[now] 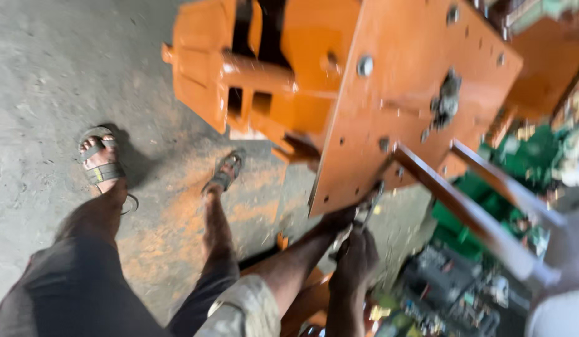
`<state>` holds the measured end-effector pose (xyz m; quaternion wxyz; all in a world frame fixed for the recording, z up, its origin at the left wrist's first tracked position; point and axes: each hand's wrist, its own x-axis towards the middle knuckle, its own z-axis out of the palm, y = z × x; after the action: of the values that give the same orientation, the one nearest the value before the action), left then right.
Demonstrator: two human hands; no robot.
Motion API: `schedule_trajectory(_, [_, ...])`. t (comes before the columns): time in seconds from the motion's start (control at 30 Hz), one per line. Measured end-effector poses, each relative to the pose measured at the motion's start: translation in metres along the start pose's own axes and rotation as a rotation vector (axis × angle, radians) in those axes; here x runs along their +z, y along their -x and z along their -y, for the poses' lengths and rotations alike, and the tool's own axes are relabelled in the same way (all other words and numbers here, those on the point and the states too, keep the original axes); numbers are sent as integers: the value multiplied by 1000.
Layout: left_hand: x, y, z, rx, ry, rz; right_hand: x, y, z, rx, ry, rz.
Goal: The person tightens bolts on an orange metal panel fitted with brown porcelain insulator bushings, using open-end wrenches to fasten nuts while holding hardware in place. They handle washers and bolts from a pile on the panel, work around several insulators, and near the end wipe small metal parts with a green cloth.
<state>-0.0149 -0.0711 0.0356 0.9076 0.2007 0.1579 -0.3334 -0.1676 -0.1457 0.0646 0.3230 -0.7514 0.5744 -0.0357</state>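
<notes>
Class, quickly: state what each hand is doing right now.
Left hand: at the lower edge of the orange metal plate; grip cannot be told.
Right hand: closed on a metal tool.

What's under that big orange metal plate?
Under the orange plate, both hands work a metal tool at its lower edge. Whatever the tool grips is hidden.

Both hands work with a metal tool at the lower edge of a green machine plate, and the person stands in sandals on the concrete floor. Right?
Not quite: the plate is orange, not green, as the head view shows. Both hands, left and right, do work a metal tool at its lower edge, and the sandals stand on the concrete floor.
</notes>
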Motion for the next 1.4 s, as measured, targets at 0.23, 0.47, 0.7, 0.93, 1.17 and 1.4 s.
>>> schedule_trajectory(0.23, [7, -11, 33, -13, -140, -50, -37, -2, -9, 4, -100, 227])
schedule_trajectory(0.47, [-8, -3, 75, 42, -319, -110, -110, -126, 6, -577, 449, 425])
schedule_trajectory(0.7, [-14, -2, 93, 122, -426, -133, -106, -279, 42, -1043, 419, 946])
schedule_trajectory(0.93, [-23, -1, 101, 166, -445, -127, -99, -300, 51, -1111, 377, 899])
schedule_trajectory(1.17, [-26, 7, 100, 231, -708, 7, -98, -281, 57, -951, 508, 958])
schedule_trajectory(1.4, [-6, 2, 71, -195, 87, -35, -86, -256, 52, -995, 472, 722])
